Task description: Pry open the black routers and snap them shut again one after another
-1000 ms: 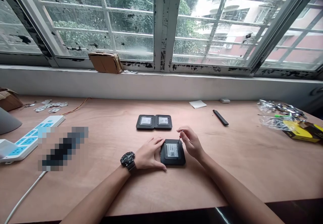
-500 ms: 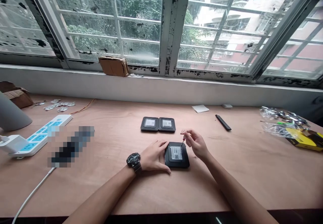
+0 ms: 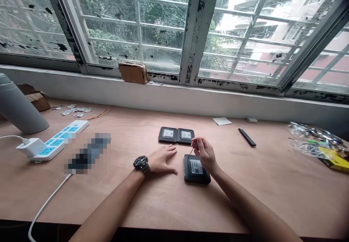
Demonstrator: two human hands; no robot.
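My right hand (image 3: 205, 154) pinches a thin dark pin (image 3: 191, 152) between thumb and fingers, its tip just above the top edge of a square black device (image 3: 196, 176). That device lies on the plywood table (image 3: 131, 202) with a white label on top. My left hand (image 3: 162, 159), with a black wristwatch (image 3: 141, 164) on its wrist, rests flat on the table just left of the device, apart from it. Two similar black devices (image 3: 168, 134) (image 3: 185, 136) sit side by side beyond my hands.
A blue-socketed power strip (image 3: 53, 145) with a white plug lies left, near a blurred patch (image 3: 87, 154) and small metal parts (image 3: 76, 110). Right stand a black bar (image 3: 247, 137), a plastic bag of metal pieces (image 3: 313, 136) and a yellow box (image 3: 335, 159). A window sill runs behind.
My left hand has let go of the device and moved left onto the table. My right hand and pin have shifted left along the device's top edge. The view has turned slightly.
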